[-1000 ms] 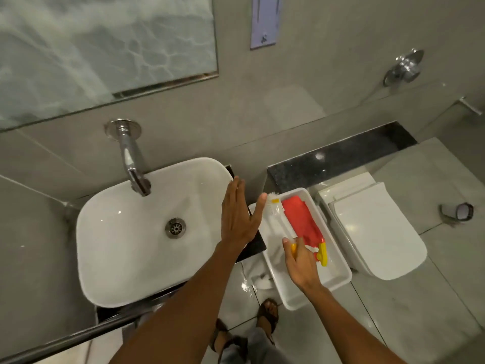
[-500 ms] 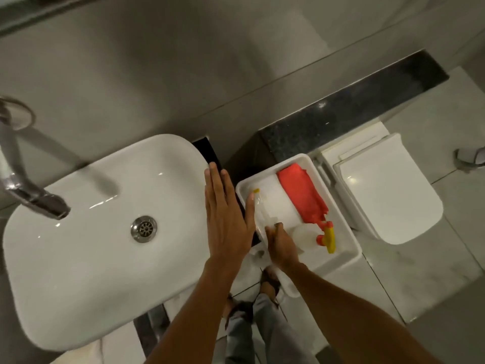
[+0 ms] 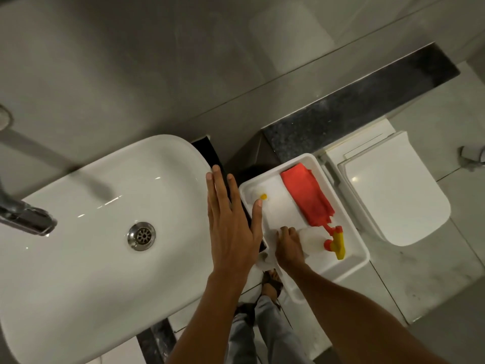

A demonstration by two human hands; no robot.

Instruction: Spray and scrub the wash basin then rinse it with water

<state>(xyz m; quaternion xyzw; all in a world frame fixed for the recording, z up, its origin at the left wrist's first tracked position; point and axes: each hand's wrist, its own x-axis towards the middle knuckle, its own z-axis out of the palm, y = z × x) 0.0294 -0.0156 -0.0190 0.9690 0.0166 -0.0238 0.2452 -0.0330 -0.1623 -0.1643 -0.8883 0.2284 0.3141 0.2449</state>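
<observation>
The white wash basin (image 3: 91,271) fills the left side, with a steel drain (image 3: 141,236) in its middle and the tap spout (image 3: 26,219) over its left part. My left hand (image 3: 231,232) hovers flat and open over the basin's right rim. To the right stands a white tray (image 3: 364,258). It holds a red cloth (image 3: 307,200), a white spray bottle (image 3: 313,240) with a red and yellow trigger, and a pale scrub brush (image 3: 263,197) with a yellow tip. My right hand (image 3: 288,248) is inside the tray beside the bottle, fingers curled down over the brush handle's near end.
A white toilet (image 3: 393,193) with its lid down sits right of the tray. A black stone ledge (image 3: 354,109) runs along the grey tiled wall behind it. My feet and trouser legs (image 3: 262,324) show on the floor below the tray.
The view has tilted down and closer, so the mirror and wall tap left the frame. My right hand slid from the bottle's trigger end to the brush handle. The left hand stays flat.
</observation>
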